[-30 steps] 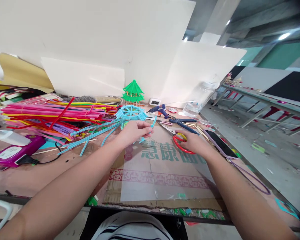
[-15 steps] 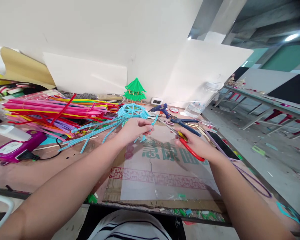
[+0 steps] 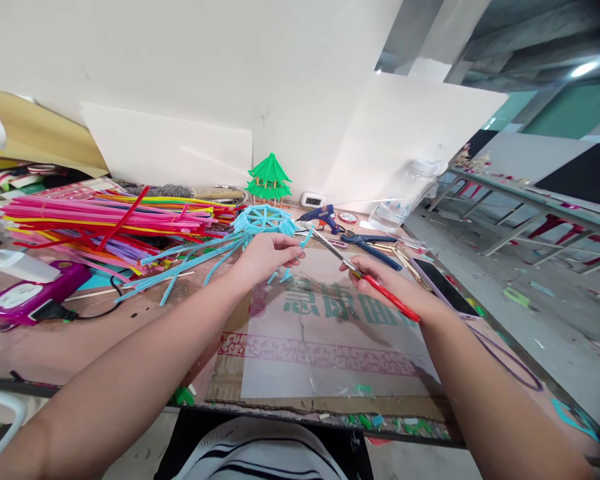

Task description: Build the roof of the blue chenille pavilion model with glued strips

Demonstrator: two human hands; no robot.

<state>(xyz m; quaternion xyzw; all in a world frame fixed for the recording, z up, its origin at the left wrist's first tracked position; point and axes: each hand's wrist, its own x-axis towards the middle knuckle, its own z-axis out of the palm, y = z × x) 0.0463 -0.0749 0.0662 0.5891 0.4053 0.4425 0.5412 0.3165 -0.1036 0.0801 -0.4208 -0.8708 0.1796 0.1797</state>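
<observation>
Between thumb and fingers, my left hand [image 3: 273, 255] pinches a short blue pipe cleaner [image 3: 307, 237] that points up and right. My right hand [image 3: 380, 279] is closed around red-handled scissors [image 3: 380, 287], whose blades reach up and left toward the pipe cleaner's tip. Whether the blades touch it I cannot tell. Just behind my left hand stands a blue pipe-cleaner frame [image 3: 264, 220], with a small green tiered roof model [image 3: 269, 179] beyond it. Several short blue pieces [image 3: 285, 277] lie below my left fingers on a printed translucent sheet [image 3: 280, 377].
At left lies a heap of coloured pipe cleaners [image 3: 105, 217], near a purple power strip [image 3: 35, 293]. Behind the scissors are a blue glue gun [image 3: 320, 217], pliers [image 3: 375, 247] and a small clock [image 3: 313, 199]. A clear jug [image 3: 405, 197] and a phone [image 3: 445, 287] stand and lie at right.
The scissors have turned in my right hand, their blades coming together and their handles closing into one line. My left hand has shifted slightly left with the pipe cleaner.
</observation>
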